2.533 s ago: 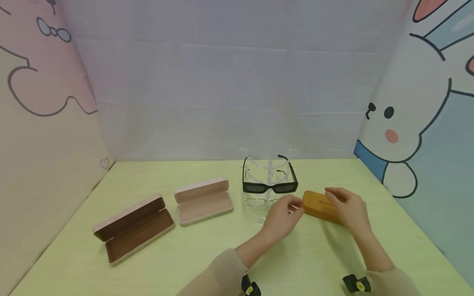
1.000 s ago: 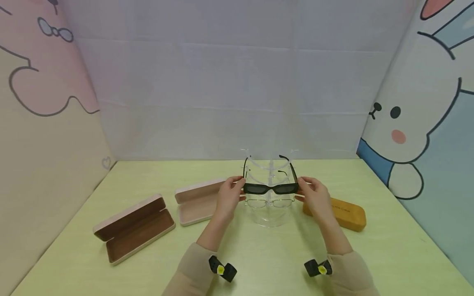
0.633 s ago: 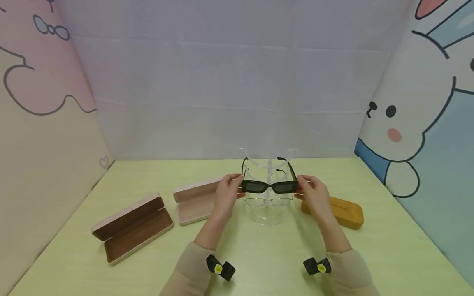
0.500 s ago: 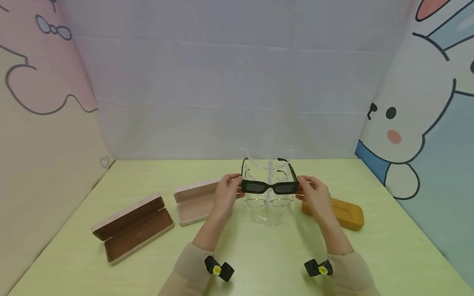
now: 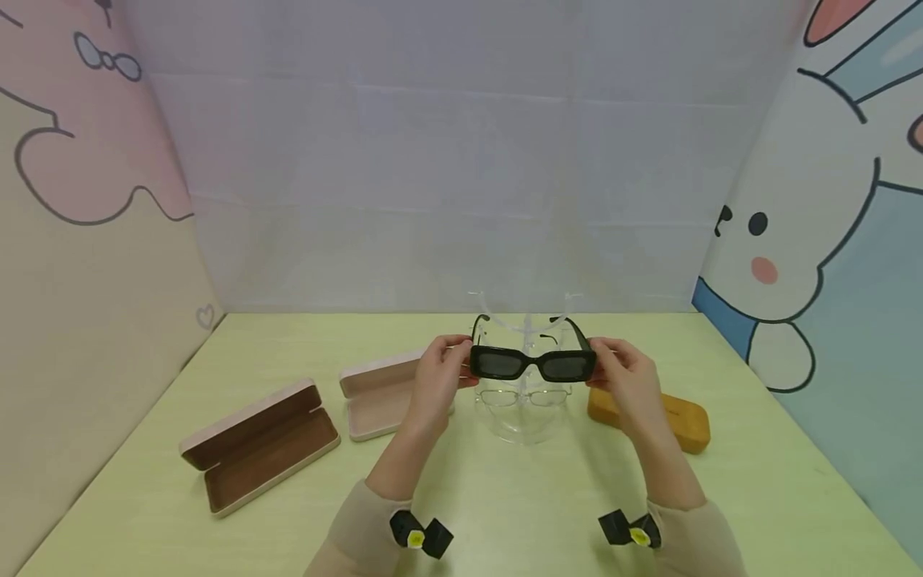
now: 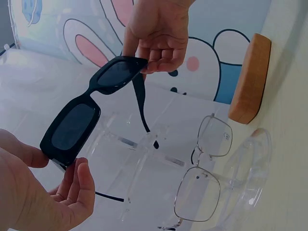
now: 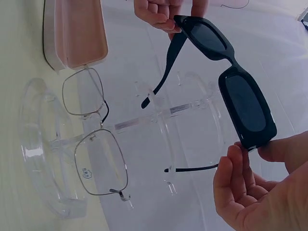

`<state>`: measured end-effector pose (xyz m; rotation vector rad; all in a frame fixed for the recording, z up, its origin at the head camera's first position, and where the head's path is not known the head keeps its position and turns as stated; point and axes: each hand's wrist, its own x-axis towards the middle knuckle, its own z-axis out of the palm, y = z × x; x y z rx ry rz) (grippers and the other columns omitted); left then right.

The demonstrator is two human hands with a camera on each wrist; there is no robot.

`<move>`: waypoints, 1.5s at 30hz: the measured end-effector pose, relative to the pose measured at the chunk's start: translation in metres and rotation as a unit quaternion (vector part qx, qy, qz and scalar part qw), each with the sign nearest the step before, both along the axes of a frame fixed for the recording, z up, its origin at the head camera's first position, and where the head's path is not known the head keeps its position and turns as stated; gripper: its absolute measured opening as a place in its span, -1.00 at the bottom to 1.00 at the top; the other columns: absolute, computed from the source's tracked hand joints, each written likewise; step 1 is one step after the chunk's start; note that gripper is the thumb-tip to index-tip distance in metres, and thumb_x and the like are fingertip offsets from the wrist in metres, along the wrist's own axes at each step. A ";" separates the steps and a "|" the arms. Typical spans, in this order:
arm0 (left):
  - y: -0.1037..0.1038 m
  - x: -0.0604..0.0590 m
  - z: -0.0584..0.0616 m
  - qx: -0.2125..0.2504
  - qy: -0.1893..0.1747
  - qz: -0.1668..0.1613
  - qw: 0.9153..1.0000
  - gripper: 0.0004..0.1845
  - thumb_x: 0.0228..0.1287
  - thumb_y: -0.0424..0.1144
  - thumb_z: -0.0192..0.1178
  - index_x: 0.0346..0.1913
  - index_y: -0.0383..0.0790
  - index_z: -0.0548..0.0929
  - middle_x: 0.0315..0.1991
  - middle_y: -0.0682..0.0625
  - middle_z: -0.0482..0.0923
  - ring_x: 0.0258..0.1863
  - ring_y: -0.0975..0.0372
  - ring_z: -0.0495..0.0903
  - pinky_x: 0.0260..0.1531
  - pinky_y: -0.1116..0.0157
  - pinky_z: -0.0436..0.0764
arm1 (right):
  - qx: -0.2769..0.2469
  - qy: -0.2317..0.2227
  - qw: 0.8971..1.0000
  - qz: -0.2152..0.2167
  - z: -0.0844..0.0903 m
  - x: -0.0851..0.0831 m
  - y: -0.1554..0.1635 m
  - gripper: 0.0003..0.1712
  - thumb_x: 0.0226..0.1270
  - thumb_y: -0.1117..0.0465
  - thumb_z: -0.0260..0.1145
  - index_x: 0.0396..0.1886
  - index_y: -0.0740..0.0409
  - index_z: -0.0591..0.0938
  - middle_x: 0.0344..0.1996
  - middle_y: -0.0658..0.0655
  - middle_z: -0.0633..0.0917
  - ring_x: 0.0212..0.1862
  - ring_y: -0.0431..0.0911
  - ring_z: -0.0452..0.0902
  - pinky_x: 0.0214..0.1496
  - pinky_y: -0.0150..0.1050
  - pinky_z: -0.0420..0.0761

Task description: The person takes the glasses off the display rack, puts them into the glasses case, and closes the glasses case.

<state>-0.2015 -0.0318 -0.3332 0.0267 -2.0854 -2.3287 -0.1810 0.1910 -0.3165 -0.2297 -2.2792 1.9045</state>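
Observation:
Black rectangular sunglasses are held level between both hands, temples unfolded and pointing back. My left hand pinches their left corner, and my right hand pinches the right corner. Both wrist views show thumb and fingers at the frame's ends. Behind and below is a clear acrylic display stand; the sunglasses look lifted forward of its arms. Thin metal-framed eyeglasses rest on a lower tier of the stand.
Left of the stand lie an open pale pink glasses case, partly behind my left hand, and an open brown-lined case. A closed mustard-yellow case lies at right, partly behind my right hand. A white sheet hangs at the table's back.
Both hands left the yellow case area and reached the sunglasses on the stand, taking hold of their ends. The sunglasses have since come forward, towards me, off their tier.

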 end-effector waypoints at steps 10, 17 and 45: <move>-0.005 0.012 0.021 0.018 0.030 -0.019 0.999 -0.67 0.32 -0.23 -0.03 0.05 -0.38 0.42 -0.56 0.09 0.54 -0.63 0.30 0.50 -0.49 0.39 0.52 | 0.018 0.022 1.000 0.005 0.016 0.012 0.000 -0.44 0.35 -0.06 0.04 0.10 0.32 0.43 -0.56 -0.17 0.58 -0.50 -0.25 0.50 -0.34 -0.46 0.57; -0.009 0.025 0.037 0.033 0.058 -0.035 0.997 -0.69 0.34 -0.26 -0.06 0.04 -0.39 0.41 -0.58 0.10 0.53 -0.64 0.30 0.48 -0.50 0.38 0.50 | -0.023 0.095 0.995 0.007 0.029 0.024 -0.003 -0.68 0.32 0.02 0.12 -0.14 0.15 0.58 -0.57 -0.12 0.61 -0.57 -0.22 0.50 -0.42 -0.44 0.58; -0.025 0.063 0.063 0.000 0.152 -0.064 0.986 -0.69 0.32 -0.37 -0.06 0.10 -0.17 0.47 -0.53 -0.02 0.35 -0.55 0.19 0.44 -0.37 0.32 0.50 | -0.095 0.201 0.975 -0.009 0.050 0.060 -0.014 -0.76 0.31 0.25 0.14 -0.12 0.31 0.57 -0.54 0.00 0.63 -0.55 -0.20 0.52 -0.35 -0.46 0.58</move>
